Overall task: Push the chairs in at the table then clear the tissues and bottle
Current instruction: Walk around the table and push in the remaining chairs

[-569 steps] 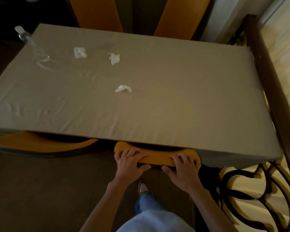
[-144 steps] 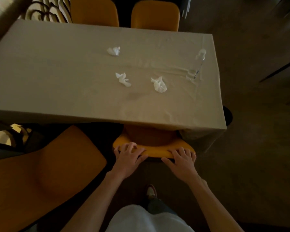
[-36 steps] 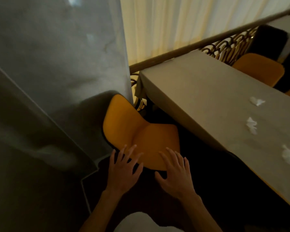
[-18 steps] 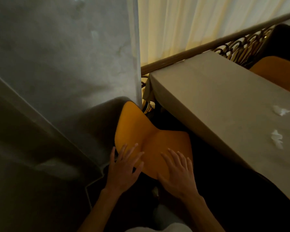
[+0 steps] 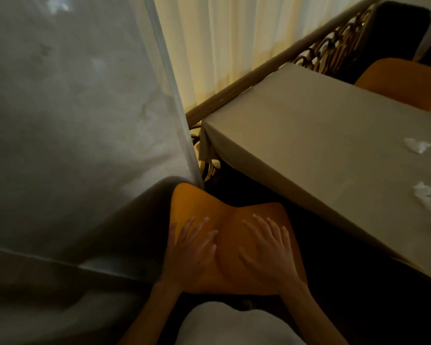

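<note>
While both palms are lying flat, left hand (image 5: 190, 252) and right hand (image 5: 268, 250) fingers spread on orange chair (image 5: 230, 215); two tissues (image 5: 417, 145) sitting on table (image 5: 309, 135) beyond right fingertips.

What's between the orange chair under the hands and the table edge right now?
Head view: only a dark, shadowed gap separates the orange chair from the table edge. Nothing can be made out in it.

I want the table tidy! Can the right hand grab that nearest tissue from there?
Probably yes. The right hand lies flat and empty on the orange chair, and nothing stands between it and the nearest tissue on the table, though reaching it likely needs a stretch.
</note>
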Demonstrator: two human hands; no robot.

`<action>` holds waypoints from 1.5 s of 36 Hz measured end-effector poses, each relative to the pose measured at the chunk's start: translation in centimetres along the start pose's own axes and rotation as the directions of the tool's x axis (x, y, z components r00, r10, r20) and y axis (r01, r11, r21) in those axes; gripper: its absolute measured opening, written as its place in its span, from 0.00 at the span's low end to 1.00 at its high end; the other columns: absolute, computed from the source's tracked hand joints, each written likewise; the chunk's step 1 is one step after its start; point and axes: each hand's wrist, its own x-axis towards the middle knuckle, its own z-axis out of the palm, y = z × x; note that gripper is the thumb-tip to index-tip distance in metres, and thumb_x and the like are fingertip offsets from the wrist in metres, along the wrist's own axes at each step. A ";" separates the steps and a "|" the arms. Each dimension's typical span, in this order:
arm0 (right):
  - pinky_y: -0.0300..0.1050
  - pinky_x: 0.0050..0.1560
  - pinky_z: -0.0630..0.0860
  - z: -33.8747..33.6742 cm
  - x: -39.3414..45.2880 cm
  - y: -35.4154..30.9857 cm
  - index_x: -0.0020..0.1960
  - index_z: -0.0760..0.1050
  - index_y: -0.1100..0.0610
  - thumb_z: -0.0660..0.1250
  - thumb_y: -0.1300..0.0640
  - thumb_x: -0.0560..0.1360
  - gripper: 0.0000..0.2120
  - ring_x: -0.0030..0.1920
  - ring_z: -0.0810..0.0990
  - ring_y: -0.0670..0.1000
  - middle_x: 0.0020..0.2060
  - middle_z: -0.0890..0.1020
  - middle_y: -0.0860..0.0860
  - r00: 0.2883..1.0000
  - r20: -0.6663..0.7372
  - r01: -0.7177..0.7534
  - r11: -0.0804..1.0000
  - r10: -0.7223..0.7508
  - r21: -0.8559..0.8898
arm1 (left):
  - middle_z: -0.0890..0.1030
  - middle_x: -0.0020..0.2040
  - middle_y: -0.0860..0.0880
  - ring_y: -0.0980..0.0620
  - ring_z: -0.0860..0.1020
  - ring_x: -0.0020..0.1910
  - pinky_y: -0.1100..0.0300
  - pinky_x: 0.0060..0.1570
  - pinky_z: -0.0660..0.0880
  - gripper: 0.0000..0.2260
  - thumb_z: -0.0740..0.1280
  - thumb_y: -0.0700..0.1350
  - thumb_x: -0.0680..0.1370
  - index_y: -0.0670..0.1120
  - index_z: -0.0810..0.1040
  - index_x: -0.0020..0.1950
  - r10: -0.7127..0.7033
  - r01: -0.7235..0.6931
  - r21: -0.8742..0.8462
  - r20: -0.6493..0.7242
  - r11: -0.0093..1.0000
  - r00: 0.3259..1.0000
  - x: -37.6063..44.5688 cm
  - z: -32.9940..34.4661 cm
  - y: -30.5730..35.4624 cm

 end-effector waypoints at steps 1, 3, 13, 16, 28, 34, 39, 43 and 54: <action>0.63 0.76 0.42 0.1 0.3 -0.2 0.77 0.45 0.35 0.45 0.26 0.71 0.37 0.79 0.43 0.54 0.80 0.47 0.43 1.000 0.003 -0.017 1.000 0.017 0.011 | 0.67 0.76 0.53 0.47 0.61 0.76 0.35 0.71 0.57 0.19 0.54 0.61 0.81 0.60 0.74 0.68 0.012 -0.012 -0.001 0.011 1.000 1.000 0.4 0.0 -0.6; 0.62 0.76 0.41 0.3 0.9 -1.0 0.77 0.44 0.34 0.44 0.26 0.70 0.37 0.79 0.42 0.52 0.80 0.45 0.42 0.999 0.015 -0.051 0.998 0.051 0.026 | 0.65 0.77 0.54 0.48 0.59 0.77 0.35 0.72 0.56 0.19 0.54 0.61 0.81 0.61 0.72 0.70 0.034 -0.034 -0.012 0.048 0.999 0.998 1.3 0.0 -1.9; 0.61 0.76 0.44 3.4 3.3 -5.1 0.77 0.46 0.35 0.42 0.26 0.71 0.36 0.79 0.46 0.53 0.80 0.49 0.43 0.952 0.012 -0.304 0.946 0.305 0.108 | 0.63 0.78 0.55 0.48 0.56 0.79 0.35 0.73 0.54 0.17 0.53 0.59 0.84 0.61 0.72 0.70 0.354 -0.341 -0.110 0.141 0.934 0.924 7.2 1.1 -9.5; 0.60 0.77 0.44 4.4 3.6 -7.3 0.77 0.46 0.36 0.40 0.25 0.70 0.38 0.79 0.44 0.52 0.80 0.48 0.43 0.916 -0.003 -0.394 0.900 0.402 0.186 | 0.63 0.78 0.55 0.49 0.55 0.79 0.35 0.73 0.53 0.17 0.53 0.58 0.84 0.61 0.71 0.71 0.483 -0.462 -0.141 0.209 0.876 0.851 8.8 1.7 -11.5; 0.60 0.78 0.46 8.2 3.2 -16.0 0.77 0.47 0.36 0.48 0.30 0.79 0.30 0.79 0.43 0.51 0.80 0.47 0.43 0.708 -0.033 -0.626 0.648 0.706 0.434 | 0.70 0.74 0.53 0.48 0.62 0.76 0.36 0.73 0.55 0.18 0.52 0.61 0.82 0.62 0.75 0.66 0.637 -0.592 -0.236 0.244 0.771 0.732 14.6 3.4 -17.5; 0.58 0.78 0.47 9.4 3.6 -18.9 0.78 0.49 0.39 0.47 0.31 0.80 0.29 0.79 0.46 0.53 0.80 0.49 0.44 0.659 -0.047 -0.664 0.610 0.751 0.433 | 0.69 0.74 0.55 0.48 0.61 0.76 0.39 0.73 0.53 0.19 0.52 0.64 0.81 0.64 0.73 0.67 0.729 -0.681 -0.261 0.272 0.684 0.628 15.9 4.2 -19.3; 0.61 0.76 0.51 10.8 4.9 -22.0 0.78 0.50 0.39 0.42 0.31 0.79 0.30 0.79 0.48 0.55 0.80 0.51 0.45 0.676 -0.051 -0.661 0.635 0.735 0.400 | 0.67 0.75 0.57 0.51 0.58 0.77 0.44 0.75 0.48 0.20 0.51 0.65 0.81 0.64 0.72 0.69 0.756 -0.707 -0.277 0.318 0.651 0.572 16.2 4.6 -20.8; 0.61 0.76 0.50 12.3 6.2 -24.5 0.77 0.51 0.38 0.41 0.32 0.80 0.28 0.79 0.49 0.55 0.80 0.51 0.44 0.688 -0.007 -0.658 0.628 0.725 0.415 | 0.70 0.74 0.56 0.52 0.60 0.76 0.46 0.74 0.51 0.20 0.52 0.64 0.81 0.63 0.73 0.68 0.755 -0.708 -0.272 0.324 0.652 0.570 16.8 4.6 -22.0; 0.67 0.69 0.60 14.0 8.7 -29.4 0.75 0.53 0.37 0.35 0.31 0.76 0.30 0.73 0.64 0.61 0.77 0.62 0.48 0.606 0.146 -0.748 0.497 0.782 0.440 | 0.72 0.70 0.52 0.47 0.66 0.71 0.43 0.73 0.55 0.18 0.54 0.63 0.80 0.62 0.77 0.63 0.749 -0.711 -0.246 0.302 0.659 0.590 16.9 5.4 -23.5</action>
